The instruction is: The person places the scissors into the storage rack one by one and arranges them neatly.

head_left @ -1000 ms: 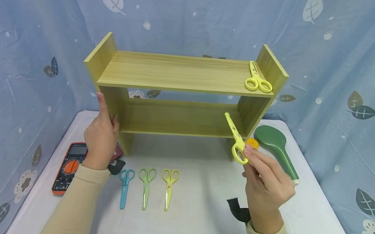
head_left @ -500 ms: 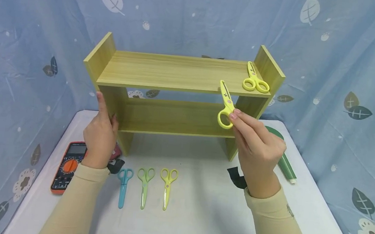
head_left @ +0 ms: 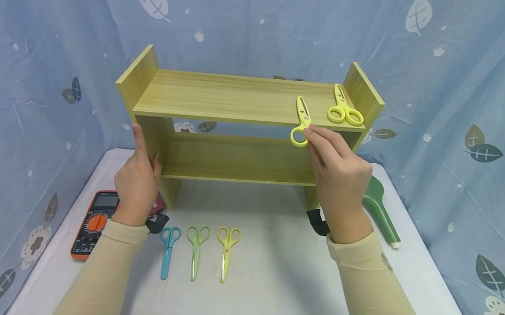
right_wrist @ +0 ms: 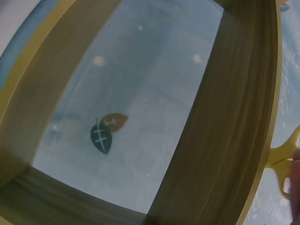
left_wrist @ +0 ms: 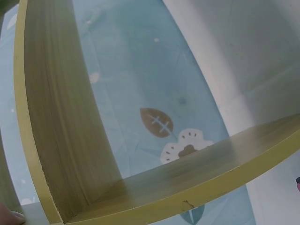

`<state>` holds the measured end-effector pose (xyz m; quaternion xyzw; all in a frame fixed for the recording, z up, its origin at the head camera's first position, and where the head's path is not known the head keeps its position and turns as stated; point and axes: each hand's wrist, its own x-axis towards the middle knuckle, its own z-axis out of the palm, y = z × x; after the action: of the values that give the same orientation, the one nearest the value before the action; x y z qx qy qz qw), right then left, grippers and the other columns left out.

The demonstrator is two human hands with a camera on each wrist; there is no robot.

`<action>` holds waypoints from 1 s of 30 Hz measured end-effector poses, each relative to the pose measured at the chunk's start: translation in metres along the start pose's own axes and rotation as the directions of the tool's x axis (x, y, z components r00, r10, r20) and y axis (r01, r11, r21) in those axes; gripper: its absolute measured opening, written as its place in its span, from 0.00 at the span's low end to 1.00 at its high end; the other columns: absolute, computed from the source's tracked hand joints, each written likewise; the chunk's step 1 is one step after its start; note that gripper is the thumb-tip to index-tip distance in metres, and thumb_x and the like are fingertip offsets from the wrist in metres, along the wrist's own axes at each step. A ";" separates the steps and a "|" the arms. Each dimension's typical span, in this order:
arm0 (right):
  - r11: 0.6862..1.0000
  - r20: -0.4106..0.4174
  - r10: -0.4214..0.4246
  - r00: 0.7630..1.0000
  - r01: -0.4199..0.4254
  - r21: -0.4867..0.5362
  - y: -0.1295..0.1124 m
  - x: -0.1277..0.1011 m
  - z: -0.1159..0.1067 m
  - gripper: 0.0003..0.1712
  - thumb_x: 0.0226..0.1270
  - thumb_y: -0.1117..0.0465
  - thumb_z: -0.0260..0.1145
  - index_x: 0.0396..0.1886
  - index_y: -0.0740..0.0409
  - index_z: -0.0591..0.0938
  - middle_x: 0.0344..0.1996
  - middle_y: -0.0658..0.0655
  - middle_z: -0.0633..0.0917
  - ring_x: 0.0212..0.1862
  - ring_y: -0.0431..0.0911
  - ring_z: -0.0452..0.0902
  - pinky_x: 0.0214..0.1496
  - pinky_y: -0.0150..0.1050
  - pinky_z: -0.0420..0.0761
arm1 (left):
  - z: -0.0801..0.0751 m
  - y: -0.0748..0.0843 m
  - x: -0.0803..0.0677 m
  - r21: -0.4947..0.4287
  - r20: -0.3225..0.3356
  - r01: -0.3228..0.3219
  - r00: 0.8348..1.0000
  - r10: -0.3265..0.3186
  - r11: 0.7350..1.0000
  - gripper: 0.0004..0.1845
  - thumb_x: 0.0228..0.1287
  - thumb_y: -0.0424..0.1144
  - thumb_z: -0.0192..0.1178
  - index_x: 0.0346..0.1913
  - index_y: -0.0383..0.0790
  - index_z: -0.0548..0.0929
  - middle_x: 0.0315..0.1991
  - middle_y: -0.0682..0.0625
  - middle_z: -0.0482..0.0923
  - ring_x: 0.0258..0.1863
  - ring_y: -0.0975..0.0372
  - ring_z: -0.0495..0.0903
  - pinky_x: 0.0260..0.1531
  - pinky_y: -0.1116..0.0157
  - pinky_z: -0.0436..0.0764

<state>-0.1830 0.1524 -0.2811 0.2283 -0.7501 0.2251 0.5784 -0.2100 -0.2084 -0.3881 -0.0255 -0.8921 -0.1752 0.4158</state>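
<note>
My right hand pinches yellow scissors by the handle loops, blades pointing away, at the front edge of the upper board of a wooden two-tier shelf. Whether the blades touch the board I cannot tell. In the right wrist view, the scissors' yellow handle shows at the right edge. Another pair of yellow scissors lies on the upper board by the right side panel. My left hand grips the shelf's left side panel, index finger extended upward; in the left wrist view only a fingertip shows.
On the white table in front lie blue scissors, green scissors and yellow-green scissors. An orange-and-black multimeter is at the left. A green paddle-shaped object lies right of the shelf, partly behind my right hand. Blue curtains surround the table.
My right hand has carried the yellow scissors up and left, from beside the lower board to the upper board's front edge. My left hand has stayed on the side panel.
</note>
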 end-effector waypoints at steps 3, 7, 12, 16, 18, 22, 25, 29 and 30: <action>0.999 0.048 0.016 0.999 -0.014 -0.033 0.002 0.001 0.003 0.11 0.70 0.72 0.71 0.47 0.58 0.93 0.46 0.52 0.91 0.37 0.50 0.90 0.18 0.43 0.67 | 0.000 0.000 0.000 0.003 0.008 0.005 1.000 -0.005 1.000 0.52 0.80 0.31 0.53 0.84 0.62 0.26 0.24 0.32 0.75 0.16 0.42 0.72 0.16 0.47 0.70; 0.996 0.108 0.028 0.994 -0.019 -0.084 0.004 0.001 0.006 0.18 0.65 0.75 0.71 0.52 0.57 0.91 0.52 0.52 0.90 0.29 0.50 0.87 0.18 0.42 0.66 | -0.001 0.000 0.001 0.006 0.024 0.015 1.000 -0.015 1.000 0.52 0.80 0.31 0.53 0.84 0.63 0.25 0.24 0.32 0.75 0.16 0.41 0.72 0.16 0.47 0.70; 0.990 0.232 0.062 0.971 -0.031 -0.135 0.006 0.003 0.008 0.23 0.66 0.74 0.69 0.61 0.59 0.86 0.60 0.56 0.86 0.25 0.52 0.83 0.18 0.42 0.69 | -0.001 0.000 0.001 0.005 0.027 0.020 0.999 -0.020 1.000 0.53 0.80 0.31 0.54 0.83 0.64 0.24 0.25 0.32 0.75 0.16 0.41 0.72 0.16 0.47 0.70; 0.985 0.294 0.116 0.949 -0.073 -0.154 0.005 0.006 0.010 0.27 0.67 0.74 0.68 0.66 0.60 0.83 0.64 0.57 0.84 0.22 0.52 0.80 0.18 0.42 0.67 | 0.000 0.000 0.001 0.000 0.024 0.017 1.000 -0.017 1.000 0.54 0.80 0.31 0.54 0.83 0.65 0.25 0.25 0.31 0.76 0.17 0.41 0.72 0.16 0.46 0.70; 0.983 0.310 0.140 0.940 -0.094 -0.156 0.004 0.007 0.011 0.28 0.67 0.73 0.68 0.67 0.60 0.82 0.66 0.57 0.83 0.17 0.52 0.74 0.18 0.41 0.64 | 0.000 0.000 0.001 -0.003 0.027 0.019 0.999 -0.019 1.000 0.53 0.80 0.31 0.54 0.84 0.65 0.25 0.25 0.32 0.76 0.17 0.41 0.72 0.17 0.47 0.70; 0.980 0.339 0.164 0.927 -0.113 -0.164 0.005 0.009 0.013 0.29 0.68 0.72 0.68 0.69 0.60 0.80 0.68 0.57 0.81 0.12 0.49 0.61 0.18 0.42 0.59 | 0.000 0.000 0.001 -0.005 0.037 0.027 0.999 -0.027 1.000 0.53 0.79 0.31 0.55 0.84 0.64 0.26 0.25 0.32 0.76 0.17 0.41 0.72 0.17 0.47 0.70; 0.978 0.362 0.175 0.916 -0.119 -0.171 0.006 0.012 0.015 0.30 0.68 0.73 0.68 0.70 0.60 0.79 0.69 0.57 0.80 0.12 0.49 0.58 0.18 0.42 0.60 | 0.000 0.000 0.001 -0.002 0.033 0.022 0.999 -0.022 1.000 0.53 0.80 0.32 0.54 0.84 0.64 0.25 0.24 0.32 0.75 0.16 0.41 0.72 0.16 0.46 0.70; 0.974 0.393 0.198 0.898 -0.135 -0.183 0.007 0.016 0.018 0.32 0.67 0.74 0.68 0.71 0.59 0.79 0.70 0.56 0.79 0.13 0.51 0.60 0.18 0.43 0.62 | 0.000 -0.001 0.001 0.002 0.024 0.015 1.000 -0.015 1.000 0.53 0.80 0.32 0.54 0.84 0.64 0.25 0.24 0.32 0.75 0.16 0.41 0.71 0.16 0.46 0.70; 0.972 0.400 0.205 0.893 -0.139 -0.188 0.007 0.017 0.018 0.32 0.66 0.74 0.68 0.71 0.59 0.79 0.70 0.56 0.79 0.13 0.51 0.61 0.18 0.44 0.63 | 0.000 -0.001 0.001 0.004 0.022 0.013 1.000 -0.013 1.000 0.53 0.80 0.32 0.54 0.84 0.64 0.25 0.24 0.32 0.75 0.16 0.41 0.71 0.16 0.46 0.70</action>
<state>-0.2051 0.1457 -0.2693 0.1582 -0.8886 0.1630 0.3985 -0.2112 -0.2095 -0.3877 -0.0208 -0.8970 -0.1760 0.4049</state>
